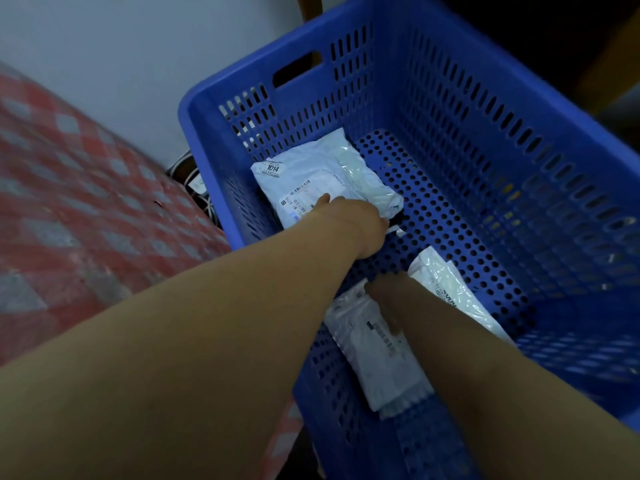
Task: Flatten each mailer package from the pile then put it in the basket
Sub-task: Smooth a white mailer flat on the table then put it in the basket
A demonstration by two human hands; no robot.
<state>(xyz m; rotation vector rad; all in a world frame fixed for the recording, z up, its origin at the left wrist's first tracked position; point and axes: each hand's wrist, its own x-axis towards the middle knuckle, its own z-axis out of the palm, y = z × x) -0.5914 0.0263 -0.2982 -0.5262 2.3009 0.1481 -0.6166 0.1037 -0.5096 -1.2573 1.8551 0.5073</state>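
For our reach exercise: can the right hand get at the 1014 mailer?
Probably yes: the right hand is inside the basket, bare floor between; the left hand covers one edge of that mailer.

Both forearms [214, 323] are bare along their whole visible length, as are the left hand [349, 216] and right hand [384, 299]; fingers mostly hidden.

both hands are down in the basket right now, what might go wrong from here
1. The far mailer looks puffed at its right end. If the left hand lifts off now, it may stay unflattened.
2. The right hand rests on the near mailer, close beside a third mailer. Sliding one may ruck up the other.
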